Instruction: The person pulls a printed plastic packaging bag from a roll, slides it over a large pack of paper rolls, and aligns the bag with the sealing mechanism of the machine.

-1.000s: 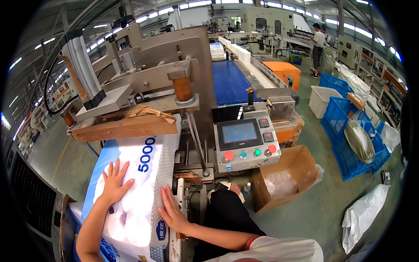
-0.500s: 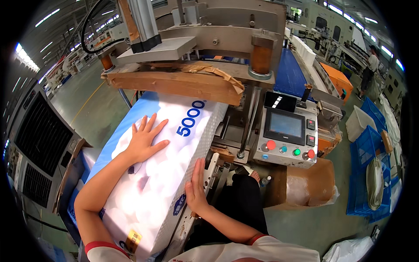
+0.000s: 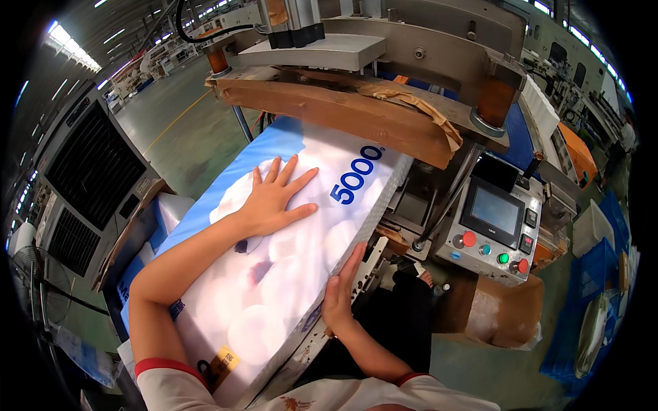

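A large flat printed plastic bag [image 3: 274, 308], blue and white with a cotton-like pattern, lies before me. Its far end runs in under the wood-faced press bar [image 3: 329, 120] of a machine. My left hand [image 3: 274, 202] rests palm down on the bag's top, fingers spread. My right hand [image 3: 343, 291] lies against the bag's right side, fingers stretched out along it near the machine's metal edge. What fills the bag is hidden.
Right of the bag stands a control box [image 3: 493, 226] with a screen and coloured buttons. Below it sits an open cardboard box [image 3: 504, 312]. Blue crates [image 3: 582, 301] stand farther right. At the left are a large grey air cooler [image 3: 89, 178] and a fan [image 3: 34, 274].
The whole view has shifted, so the scene appears farther right. Both hands keep about the same places on the bag, and the press bar looks unmoved.
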Action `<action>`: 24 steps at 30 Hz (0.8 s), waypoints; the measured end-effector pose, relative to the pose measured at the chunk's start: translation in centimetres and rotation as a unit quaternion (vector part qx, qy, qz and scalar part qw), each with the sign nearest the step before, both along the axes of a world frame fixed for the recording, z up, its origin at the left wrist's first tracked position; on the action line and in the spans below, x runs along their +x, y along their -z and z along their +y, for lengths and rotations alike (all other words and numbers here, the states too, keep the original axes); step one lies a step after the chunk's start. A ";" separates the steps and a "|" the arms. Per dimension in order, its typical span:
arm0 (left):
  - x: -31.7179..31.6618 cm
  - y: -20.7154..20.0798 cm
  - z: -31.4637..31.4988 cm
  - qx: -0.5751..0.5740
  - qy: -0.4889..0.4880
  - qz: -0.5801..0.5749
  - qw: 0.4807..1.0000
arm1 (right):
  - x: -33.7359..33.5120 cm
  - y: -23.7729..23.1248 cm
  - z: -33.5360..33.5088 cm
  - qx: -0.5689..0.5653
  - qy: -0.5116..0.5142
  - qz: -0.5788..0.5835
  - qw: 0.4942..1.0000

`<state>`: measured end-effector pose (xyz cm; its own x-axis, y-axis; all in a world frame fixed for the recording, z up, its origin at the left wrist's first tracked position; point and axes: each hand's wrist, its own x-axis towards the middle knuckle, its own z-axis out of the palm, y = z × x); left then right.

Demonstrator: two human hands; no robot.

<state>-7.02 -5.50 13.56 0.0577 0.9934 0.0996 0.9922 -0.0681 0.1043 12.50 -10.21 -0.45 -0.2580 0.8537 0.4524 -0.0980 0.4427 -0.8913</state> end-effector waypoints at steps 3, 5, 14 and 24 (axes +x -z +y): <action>0.2 -0.3 -0.1 -0.013 -0.014 0.016 1.000 | 0.2 -0.3 0.4 -0.006 -0.022 0.004 1.000; 0.3 -0.4 -0.1 -0.019 -0.017 0.022 0.999 | 0.1 -0.2 0.5 0.002 -0.020 0.012 1.000; 0.4 0.0 -1.0 -0.007 -0.001 0.002 1.000 | 0.1 0.1 -1.2 0.002 -0.039 0.037 0.999; 2.5 -0.8 1.4 -0.007 -0.009 -0.004 1.000 | -0.5 -2.0 6.8 -0.002 0.021 0.058 0.998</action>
<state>-4.48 -4.11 14.38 0.0386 0.9956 0.0856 0.9925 -0.0482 0.1124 12.04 -3.37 1.54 -0.1680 0.8646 0.4736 -0.1819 0.4450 -0.8769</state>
